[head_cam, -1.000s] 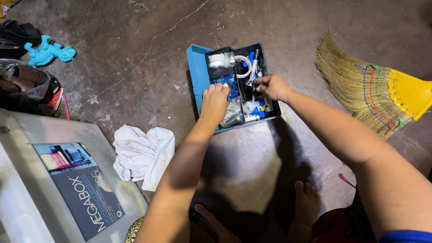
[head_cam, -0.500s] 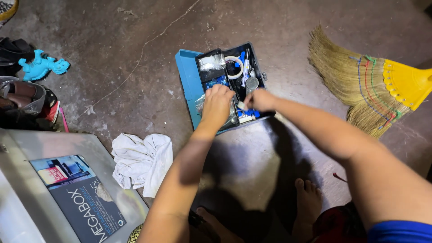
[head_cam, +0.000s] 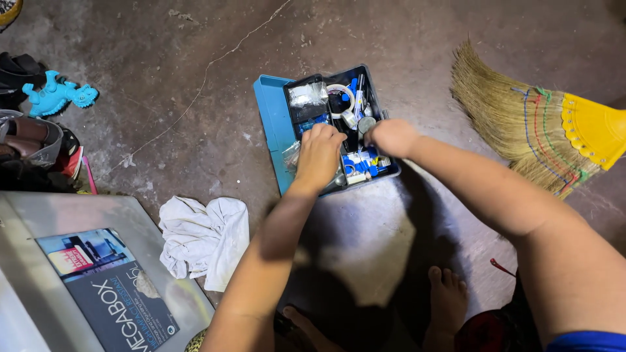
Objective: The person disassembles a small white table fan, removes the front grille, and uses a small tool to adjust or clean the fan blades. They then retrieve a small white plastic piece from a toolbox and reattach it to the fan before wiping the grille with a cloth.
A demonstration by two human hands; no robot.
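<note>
Concrete floor; hands [head_cam: 318, 155] [head_cam: 390, 137] hide blue box [head_cam: 270, 124] contents.

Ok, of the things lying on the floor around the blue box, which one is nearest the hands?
The straw broom with the yellow collar, just right of the right hand. The white cloth lies farther off at lower left, and the blue toy dinosaur is far off at the left edge.

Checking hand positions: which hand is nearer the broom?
Right. The right hand is over the blue box's right side, toward the broom; the left hand is farther left.
</note>
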